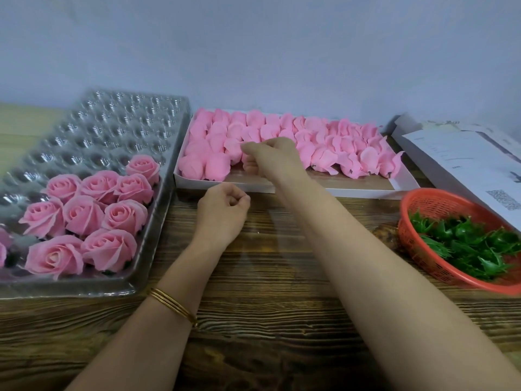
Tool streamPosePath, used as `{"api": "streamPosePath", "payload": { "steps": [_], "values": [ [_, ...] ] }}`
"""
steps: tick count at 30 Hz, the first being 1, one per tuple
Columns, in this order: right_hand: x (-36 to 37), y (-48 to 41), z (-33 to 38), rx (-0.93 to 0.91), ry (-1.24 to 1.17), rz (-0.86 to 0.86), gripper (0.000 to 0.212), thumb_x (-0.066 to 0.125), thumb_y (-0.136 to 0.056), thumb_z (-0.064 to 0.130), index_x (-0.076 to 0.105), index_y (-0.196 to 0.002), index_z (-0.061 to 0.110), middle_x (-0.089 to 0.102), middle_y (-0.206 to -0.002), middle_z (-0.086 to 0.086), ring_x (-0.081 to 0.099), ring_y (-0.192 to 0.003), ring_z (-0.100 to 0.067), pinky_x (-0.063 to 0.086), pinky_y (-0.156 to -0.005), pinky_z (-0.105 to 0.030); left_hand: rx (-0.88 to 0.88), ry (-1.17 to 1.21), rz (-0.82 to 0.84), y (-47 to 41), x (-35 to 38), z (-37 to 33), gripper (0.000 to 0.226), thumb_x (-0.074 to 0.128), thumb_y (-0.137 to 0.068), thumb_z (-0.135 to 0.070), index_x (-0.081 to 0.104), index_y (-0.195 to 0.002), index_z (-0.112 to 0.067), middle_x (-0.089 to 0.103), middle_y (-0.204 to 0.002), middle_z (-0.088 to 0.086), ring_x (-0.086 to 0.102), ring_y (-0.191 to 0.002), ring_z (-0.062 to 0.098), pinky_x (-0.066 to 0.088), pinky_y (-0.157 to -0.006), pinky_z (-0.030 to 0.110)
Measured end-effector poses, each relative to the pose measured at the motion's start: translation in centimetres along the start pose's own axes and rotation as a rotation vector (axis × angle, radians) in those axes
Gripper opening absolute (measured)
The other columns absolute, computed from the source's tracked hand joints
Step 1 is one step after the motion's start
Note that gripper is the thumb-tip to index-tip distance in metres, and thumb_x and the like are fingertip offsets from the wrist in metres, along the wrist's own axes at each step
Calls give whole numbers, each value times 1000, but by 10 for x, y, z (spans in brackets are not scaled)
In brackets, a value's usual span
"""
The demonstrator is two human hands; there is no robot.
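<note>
A person's two bare arms reach across a dark wood-grain tabletop point(267, 292) toward a shallow white box point(225, 188) that lies against a pale wall. The box is packed with rows of closed pink flower heads point(352, 149), with a bare strip along its near edge. The right hand point(270, 159) is over the left-centre of the box, palm down, its fingers and thumb curled in a pinch on one flower head point(238, 153) in the second row from the box's near rim. Most of that flower head is hidden under the knuckles. The left hand point(222, 207) sits just in front of the box's near rim, over bare wood, curled into a loose fist with the thumb tip meeting the forefinger; nothing shows inside it. Thin gold bangles point(173, 306) circle that wrist. Immediately to the left of the box, almost touching it, is a clear plastic tray point(118, 128) moulded with round pockets; its end nearer the person holds opened pink roses point(84, 213), and its far pockets are unfilled. To the right of the box's near corner stands an orange-red plastic basket point(420, 204) of green leafy pieces point(465, 244). Beyond the basket, to the right of the box, lie printed papers point(465, 162).
</note>
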State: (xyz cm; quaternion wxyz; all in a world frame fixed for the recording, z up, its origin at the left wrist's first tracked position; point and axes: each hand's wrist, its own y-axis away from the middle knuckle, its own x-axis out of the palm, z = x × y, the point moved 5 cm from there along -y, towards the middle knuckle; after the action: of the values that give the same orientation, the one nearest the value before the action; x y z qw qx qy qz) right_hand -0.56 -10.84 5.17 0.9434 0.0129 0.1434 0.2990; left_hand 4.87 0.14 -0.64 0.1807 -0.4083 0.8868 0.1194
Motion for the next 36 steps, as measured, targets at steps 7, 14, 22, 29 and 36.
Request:
{"api": "streamPosePath", "payload": {
  "steps": [7,14,22,29,36],
  "values": [
    [34,-31,4,222,159,157,25,68,-90,25,57,-100,5,65,-92,-15,69,-87,-26,60,-83,-37,13,-18,17,1,0,-1,17,64,-94,-19,62,-79,-27,66,-74,-3,63,-77,12,44,-69,22],
    [49,-39,0,326,362,272,31,69,-91,29,54,-94,1,65,-84,-12,66,-76,-21,53,-63,-28,15,-13,22,0,1,1,14,64,-94,-18,64,-81,-24,64,-71,-2,64,-77,17,52,-81,33],
    [57,-43,4,270,506,285,45,68,-92,26,49,-126,3,62,-84,-11,58,-70,-19,52,-79,-29,31,-27,37,0,1,-2,9,63,-94,-18,67,-86,-19,66,-73,1,68,-86,28,54,-86,38],
    [69,-42,4,210,553,257,40,71,-87,28,53,-113,4,63,-117,-15,64,-108,-26,52,-99,-39,61,-37,21,1,0,-2,10,65,-91,-18,67,-82,-16,66,-69,0,67,-77,26,47,-73,30],
    [69,-44,-9,254,408,202,31,73,-80,21,45,-77,9,56,-71,-5,58,-72,-23,58,-77,-35,70,-30,17,0,0,-2,8,64,-91,-19,68,-86,-14,70,-75,6,68,-82,28,50,-74,34]
  ]
}}
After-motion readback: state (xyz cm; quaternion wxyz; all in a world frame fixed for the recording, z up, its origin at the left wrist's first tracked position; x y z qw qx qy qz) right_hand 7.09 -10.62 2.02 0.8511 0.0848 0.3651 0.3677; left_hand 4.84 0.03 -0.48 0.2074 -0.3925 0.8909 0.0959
